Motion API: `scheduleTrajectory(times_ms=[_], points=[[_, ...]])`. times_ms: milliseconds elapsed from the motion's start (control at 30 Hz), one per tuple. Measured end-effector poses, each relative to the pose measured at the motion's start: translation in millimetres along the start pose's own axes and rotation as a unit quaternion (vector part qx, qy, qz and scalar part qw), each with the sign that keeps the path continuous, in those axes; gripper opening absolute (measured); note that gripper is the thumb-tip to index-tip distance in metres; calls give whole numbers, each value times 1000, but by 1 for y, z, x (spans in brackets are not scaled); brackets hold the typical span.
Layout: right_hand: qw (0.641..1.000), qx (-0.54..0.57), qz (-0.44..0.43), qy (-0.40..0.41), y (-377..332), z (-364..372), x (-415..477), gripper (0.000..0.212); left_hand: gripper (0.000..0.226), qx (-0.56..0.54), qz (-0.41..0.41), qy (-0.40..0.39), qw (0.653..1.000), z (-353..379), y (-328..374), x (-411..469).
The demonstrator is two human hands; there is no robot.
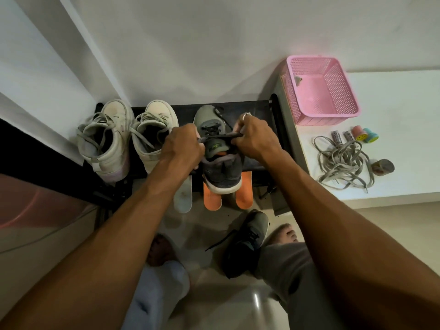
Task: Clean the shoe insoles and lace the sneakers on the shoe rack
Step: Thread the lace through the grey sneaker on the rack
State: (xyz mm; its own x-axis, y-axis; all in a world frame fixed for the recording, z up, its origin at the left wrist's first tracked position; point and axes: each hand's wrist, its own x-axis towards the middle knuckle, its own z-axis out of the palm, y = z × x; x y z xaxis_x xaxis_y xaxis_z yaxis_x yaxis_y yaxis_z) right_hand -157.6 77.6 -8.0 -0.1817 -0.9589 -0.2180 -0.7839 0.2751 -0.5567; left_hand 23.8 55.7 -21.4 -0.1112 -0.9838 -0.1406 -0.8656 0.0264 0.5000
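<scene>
**Lacing under way, plenty left**

The grey knit sneaker [221, 170] stands on the black metal shoe rack [262, 108], its dark flat lace [220, 137] only partly threaded. The left hand [183, 144] and right hand [252, 139] each pinch the lace with curled fingers, stretching it taut across the tongue. Orange foam insoles [212, 198] still lie out beneath the sneaker. The white high-top sneakers [104, 139] beside it look loosely laced, and the second grey sneaker [247, 241] sits on the floor.

A black shoe rack [259, 108] stands against a wall. On it sit two white sneakers [104, 141] at its left end and a grey sneaker [221, 172] further right. A pale insole [182, 198] and two orange insoles [212, 198] overhang its front edge. Right of the rack, a white tabletop [404, 115] holds a pink basket [321, 91] and tangled grey laces [342, 160]. On the floor [209, 234] before the rack lies a second grey sneaker [247, 244].
</scene>
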Motion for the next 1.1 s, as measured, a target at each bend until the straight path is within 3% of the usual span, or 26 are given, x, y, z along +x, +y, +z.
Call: scheduleTrajectory(times_ms=[133,267,333,433,567,633,767,833,967,1100], points=[[1000,2,-21,-20,8,3,0,22,6,-37,-30,-25,999,0,-4,-4],[989,1,-143,-37,11,6,-1,27,18,-8,-12,-9,1000,-1,-4,-4],[983,-39,-172,-42,9,8,-1,30,22,-5,4,5,1000,-1,-5,-5],[976,-129,-166,-53,1,11,0,16,18,-39,39,14,998,1,-6,-4],[944,-279,-158,-71,-12,22,1,57,16,-66,80,20,994,4,-3,-2],[935,-311,-156,-67,-15,28,2,59,17,-71,98,20,992,7,0,-2],[938,-251,-236,36,-15,30,8,25,22,-69,88,22,993,8,-2,1],[944,-194,-260,60,-13,28,9,18,26,-73,61,17,995,5,-2,2],[957,-143,-233,94,-9,26,9,19,19,-79,10,-11,997,2,1,0],[958,-141,-225,110,-10,27,12,25,24,-45,33,-22,998,4,6,-2]])
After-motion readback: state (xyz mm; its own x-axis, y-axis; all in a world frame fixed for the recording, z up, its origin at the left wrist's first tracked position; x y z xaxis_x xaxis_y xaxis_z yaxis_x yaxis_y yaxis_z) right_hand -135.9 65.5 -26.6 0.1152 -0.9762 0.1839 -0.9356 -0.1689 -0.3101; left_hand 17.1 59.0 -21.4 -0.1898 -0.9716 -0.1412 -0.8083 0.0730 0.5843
